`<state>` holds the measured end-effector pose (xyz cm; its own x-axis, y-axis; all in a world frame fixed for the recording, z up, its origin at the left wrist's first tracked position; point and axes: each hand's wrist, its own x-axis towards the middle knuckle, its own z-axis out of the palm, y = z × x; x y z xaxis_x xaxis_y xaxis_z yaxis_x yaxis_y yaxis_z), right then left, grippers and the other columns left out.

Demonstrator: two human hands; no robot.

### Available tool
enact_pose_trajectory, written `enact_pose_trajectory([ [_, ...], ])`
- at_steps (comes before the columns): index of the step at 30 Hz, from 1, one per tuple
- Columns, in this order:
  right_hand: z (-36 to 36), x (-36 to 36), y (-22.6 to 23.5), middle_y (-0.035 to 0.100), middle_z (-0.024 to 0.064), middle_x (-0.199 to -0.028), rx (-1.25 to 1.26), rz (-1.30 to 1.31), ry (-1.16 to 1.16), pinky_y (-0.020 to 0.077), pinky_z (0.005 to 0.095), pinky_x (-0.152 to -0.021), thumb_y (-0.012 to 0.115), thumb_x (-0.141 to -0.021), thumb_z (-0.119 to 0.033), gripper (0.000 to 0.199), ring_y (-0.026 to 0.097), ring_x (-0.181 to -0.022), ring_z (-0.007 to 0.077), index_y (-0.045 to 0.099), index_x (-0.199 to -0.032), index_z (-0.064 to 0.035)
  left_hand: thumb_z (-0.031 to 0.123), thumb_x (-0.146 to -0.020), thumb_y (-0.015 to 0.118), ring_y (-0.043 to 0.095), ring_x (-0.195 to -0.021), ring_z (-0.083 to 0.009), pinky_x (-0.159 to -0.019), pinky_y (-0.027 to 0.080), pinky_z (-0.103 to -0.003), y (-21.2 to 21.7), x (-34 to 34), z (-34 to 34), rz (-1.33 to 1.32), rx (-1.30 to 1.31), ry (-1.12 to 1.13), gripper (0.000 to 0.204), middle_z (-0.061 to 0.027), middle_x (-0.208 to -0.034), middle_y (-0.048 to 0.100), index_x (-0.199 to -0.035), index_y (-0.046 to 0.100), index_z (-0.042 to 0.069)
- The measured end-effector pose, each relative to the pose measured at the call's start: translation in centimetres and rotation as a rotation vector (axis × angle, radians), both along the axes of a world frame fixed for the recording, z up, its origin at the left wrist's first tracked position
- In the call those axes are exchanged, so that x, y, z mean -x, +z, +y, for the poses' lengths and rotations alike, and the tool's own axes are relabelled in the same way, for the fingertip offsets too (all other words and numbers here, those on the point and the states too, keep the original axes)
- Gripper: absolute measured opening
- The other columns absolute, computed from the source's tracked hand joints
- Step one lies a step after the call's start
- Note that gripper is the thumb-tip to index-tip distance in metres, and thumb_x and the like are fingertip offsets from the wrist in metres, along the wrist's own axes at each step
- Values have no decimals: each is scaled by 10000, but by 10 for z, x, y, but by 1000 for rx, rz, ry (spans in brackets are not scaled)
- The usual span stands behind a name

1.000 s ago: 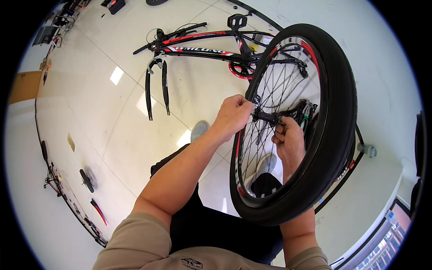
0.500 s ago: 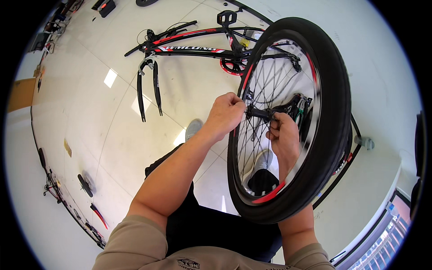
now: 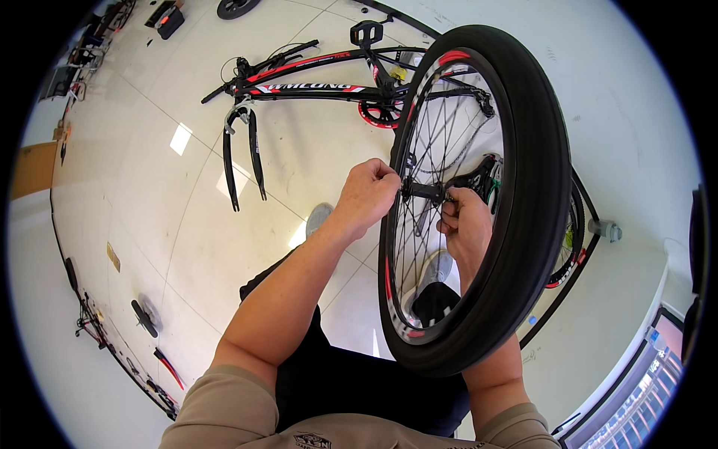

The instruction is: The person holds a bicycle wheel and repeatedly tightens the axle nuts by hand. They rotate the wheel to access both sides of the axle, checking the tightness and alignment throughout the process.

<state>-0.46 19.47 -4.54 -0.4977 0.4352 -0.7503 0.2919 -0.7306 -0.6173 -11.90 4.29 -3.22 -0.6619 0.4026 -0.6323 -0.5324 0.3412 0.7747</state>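
A bicycle wheel with a fat black tyre (image 3: 540,172) and a black rim with red and white patches hangs upright before me. Its black hub (image 3: 426,191) lies between my hands, spokes fanning out around it. My left hand (image 3: 368,196) pinches the axle end on the near left side. From the other side, my right hand (image 3: 468,224) has its fingers closed on the opposite axle end. The fingertips cover both axle tips, so small parts there are hidden.
A black and red bicycle frame (image 3: 314,91) with its fork (image 3: 255,153) lies on the tiled floor ahead. Another wheel (image 3: 574,247) leans by the right wall near a grey cylinder (image 3: 607,230). A toolbox (image 3: 170,24) and a small wheel (image 3: 237,7) sit far off.
The wheel has turned about its axle, its red rim patches now elsewhere. Wheel and hands sit slightly further left in view. Both hands keep their hold on the axle ends.
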Motion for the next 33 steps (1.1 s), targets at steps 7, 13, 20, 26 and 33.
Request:
enact_pose_trajectory([
  [7,4,0,0,406,-16,-593,93,39,54,311,300,-496,554,-917,-140,168,329,-478,100,492,-761,-121,61,-847,549,486,-588,-122,-486,412,-281,-7,0,-3,34,-3,4,87,-57,-705,549,-856,588,-17],
  [13,15,-10,-16,411,-17,-601,209,149,47,322,301,-500,556,-916,-134,177,335,-483,99,478,-757,-126,59,-844,550,486,-587,-120,-486,413,-282,0,-2,0,24,-19,8,84,-55,-705,549,-854,591,-14],
  [20,11,-6,-8,419,-19,-601,213,109,22,323,301,-498,552,-924,-138,186,335,-482,96,474,-756,-134,64,-845,547,483,-581,-120,-487,411,-280,-2,-1,-1,50,-7,0,88,-58,-706,548,-854,587,-14],
  [26,3,-4,-3,425,-24,-597,83,49,-5,315,290,-498,545,-934,-166,181,336,-474,93,487,-766,-135,69,-847,548,485,-579,-122,-489,406,-279,-6,-1,-2,70,2,-14,95,-61,-708,552,-860,587,-17],
  [33,-3,6,13,437,-19,-592,18,-77,-13,305,288,-489,532,-954,-199,197,334,-462,92,507,-777,-117,85,-867,554,471,-567,-117,-495,398,-284,1,-1,-1,54,18,-11,117,-52,-701,545,-888,598,-22],
])
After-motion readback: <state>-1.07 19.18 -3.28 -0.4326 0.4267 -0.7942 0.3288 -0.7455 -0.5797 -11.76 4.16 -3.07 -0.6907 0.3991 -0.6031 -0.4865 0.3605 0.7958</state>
